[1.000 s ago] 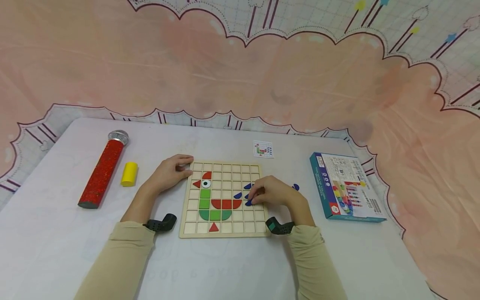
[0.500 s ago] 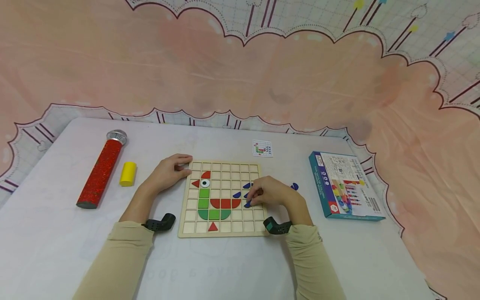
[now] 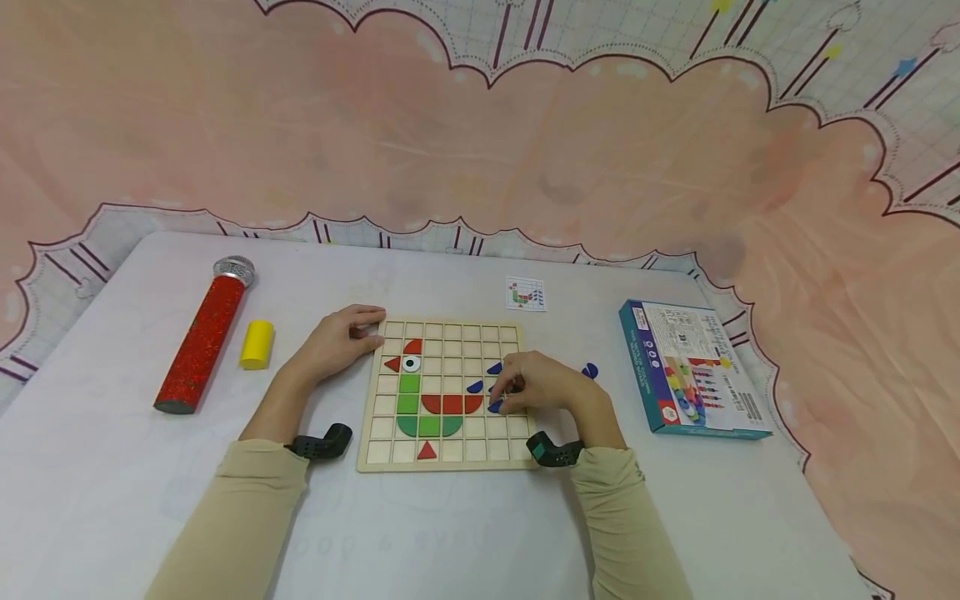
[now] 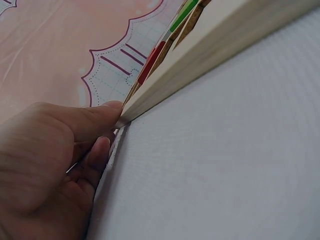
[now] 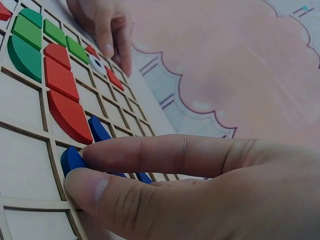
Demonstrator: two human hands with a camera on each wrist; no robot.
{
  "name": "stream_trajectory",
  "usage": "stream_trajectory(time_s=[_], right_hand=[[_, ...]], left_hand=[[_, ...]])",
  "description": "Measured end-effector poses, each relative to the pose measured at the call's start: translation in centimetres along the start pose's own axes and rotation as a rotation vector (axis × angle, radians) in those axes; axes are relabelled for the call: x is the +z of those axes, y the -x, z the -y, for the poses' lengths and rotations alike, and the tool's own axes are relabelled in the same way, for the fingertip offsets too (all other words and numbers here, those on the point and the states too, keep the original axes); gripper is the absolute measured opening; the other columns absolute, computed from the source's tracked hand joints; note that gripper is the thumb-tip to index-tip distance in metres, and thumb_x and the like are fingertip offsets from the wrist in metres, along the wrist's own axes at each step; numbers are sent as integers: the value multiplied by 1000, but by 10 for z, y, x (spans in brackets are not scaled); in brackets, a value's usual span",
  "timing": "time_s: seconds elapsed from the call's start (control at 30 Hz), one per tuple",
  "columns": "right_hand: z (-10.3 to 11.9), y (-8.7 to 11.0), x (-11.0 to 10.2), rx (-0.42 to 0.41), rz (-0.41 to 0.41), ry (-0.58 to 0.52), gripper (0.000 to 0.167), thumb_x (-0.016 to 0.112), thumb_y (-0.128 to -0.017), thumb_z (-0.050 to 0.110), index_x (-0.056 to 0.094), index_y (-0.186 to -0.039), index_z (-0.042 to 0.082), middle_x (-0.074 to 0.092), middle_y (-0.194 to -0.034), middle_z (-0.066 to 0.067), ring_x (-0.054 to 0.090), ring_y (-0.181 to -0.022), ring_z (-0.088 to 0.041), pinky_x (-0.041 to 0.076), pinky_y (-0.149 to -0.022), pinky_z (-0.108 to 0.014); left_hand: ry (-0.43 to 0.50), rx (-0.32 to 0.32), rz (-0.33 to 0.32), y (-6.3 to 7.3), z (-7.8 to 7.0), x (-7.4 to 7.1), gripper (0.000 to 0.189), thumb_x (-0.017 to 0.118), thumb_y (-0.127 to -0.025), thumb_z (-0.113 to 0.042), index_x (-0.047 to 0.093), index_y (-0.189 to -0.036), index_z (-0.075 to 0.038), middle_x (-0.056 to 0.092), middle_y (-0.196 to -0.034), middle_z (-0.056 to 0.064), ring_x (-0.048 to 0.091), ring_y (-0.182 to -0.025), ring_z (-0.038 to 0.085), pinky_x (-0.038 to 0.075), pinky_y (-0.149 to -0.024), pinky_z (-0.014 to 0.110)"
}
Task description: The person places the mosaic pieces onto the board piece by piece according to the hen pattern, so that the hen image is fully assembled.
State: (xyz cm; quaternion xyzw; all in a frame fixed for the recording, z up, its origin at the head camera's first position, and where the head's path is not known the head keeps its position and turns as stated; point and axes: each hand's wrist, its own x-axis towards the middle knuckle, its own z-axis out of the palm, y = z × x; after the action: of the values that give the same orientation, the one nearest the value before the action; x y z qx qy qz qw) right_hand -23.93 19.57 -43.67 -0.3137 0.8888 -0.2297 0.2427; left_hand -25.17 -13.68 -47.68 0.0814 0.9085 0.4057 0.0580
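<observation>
A square wooden grid board (image 3: 450, 468) carries a bird-like pattern of red triangles and curved pieces, green squares, green curved pieces (image 5: 24, 57) and a round eye piece (image 3: 411, 363). My left hand (image 3: 337, 337) grips its far left corner; in the left wrist view the fingertips sit right at the edge. At the right side of the grid, the thumb and index finger of my right hand (image 3: 543, 382) pinch a small blue curved piece (image 5: 73, 160), which lies in a cell. Other blue pieces (image 3: 475, 387) are close by, partly hidden by that hand.
Behind the board lies a small pattern card (image 3: 526, 294). To the right are loose blue pieces (image 3: 590, 371) and a teal-edged box (image 3: 693, 371). A red microphone (image 3: 202, 337) and a yellow cylinder (image 3: 257, 345) are at the left.
The right fingers have shifted very slightly around the blue piece, leaving more of it showing. The left hand stays at the board's corner.
</observation>
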Motion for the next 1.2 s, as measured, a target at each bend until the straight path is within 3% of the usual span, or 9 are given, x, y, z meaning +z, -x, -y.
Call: stream_trajectory(time_s=[0.7, 0.87, 1.03, 1.2], right_hand=[[-1, 3, -3, 7, 0, 21, 11, 77, -79, 20, 77, -90, 24, 57, -89, 5, 49, -84, -13, 45, -75, -25], [-14, 14, -12, 53, -108, -49, 16, 76, -80, 20, 76, -96, 23, 58, -85, 3, 49, -81, -16, 44, -69, -28], [-43, 37, -27, 147, -254, -84, 27, 72, -84, 21, 70, -111, 19, 60, -93, -1, 51, -86, -19, 45, -70, -29], [-68, 58, -36, 263, -311, -125, 34, 70, -86, 19, 65, -119, 16, 61, -104, -7, 53, -94, -22, 47, -74, -29]], left_hand=[[5, 2, -6, -1, 0, 1, 49, 61, -92, -16, 49, -138, -5, 44, -145, 12, 52, -113, 31, 43, -100, 48], [6, 12, -5, 0, -1, -1, 49, 61, -92, -16, 48, -138, -4, 43, -146, 13, 53, -115, 32, 43, -101, 48], [4, 11, -3, 0, 1, 0, 49, 61, -93, -17, 48, -139, -5, 44, -145, 12, 52, -114, 31, 42, -101, 48], [2, 16, -3, -1, 1, 0, 49, 61, -93, -17, 49, -138, -5, 44, -145, 12, 52, -114, 31, 42, -101, 48]])
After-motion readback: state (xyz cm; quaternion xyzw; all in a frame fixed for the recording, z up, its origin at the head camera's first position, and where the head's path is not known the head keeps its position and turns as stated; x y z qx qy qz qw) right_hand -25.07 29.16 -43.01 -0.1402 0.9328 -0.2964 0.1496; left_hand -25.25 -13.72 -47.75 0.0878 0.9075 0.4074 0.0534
